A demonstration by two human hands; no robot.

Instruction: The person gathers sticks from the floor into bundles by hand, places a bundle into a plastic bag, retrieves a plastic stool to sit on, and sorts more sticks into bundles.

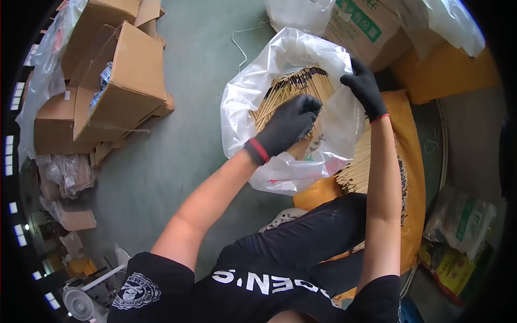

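Because the clear plastic bag [237, 110] is soft-walled, someone has to hold its mouth open. Nearest me: the worker's black T-shirt [247, 299], then dark trousers [301, 231], knee bent up close beside the work, likely to keep reach short.

Left hand [291, 124], black glove, red cuff: inside the bag mouth, fingers curled in over the sticks. Can't tell if it has any gripped; the glove hides the fingertips. Right hand [368, 91], same glove type: thumb and fingers closed on the bag's far right rim, probably so the film doesn't fold in over the other hand.

Thin wooden sticks with dark ends [301, 83] lie in the bag, roughly parallel, dark ends mostly to the far side. Parallel lay looks deliberate; it packs tighter.

Right of the bag, partly under the right forearm: orange sack [414, 199], opened out, with a second batch of sticks [358, 169] lying in it. Close at hand, so it reads as stock within reach.

Further out: white package with green print [371, 27] just beyond the bag, well within arm's reach. Open cardboard box [137, 75] off to the left across the green floor [196, 37], well apart, which leaves elbow room.
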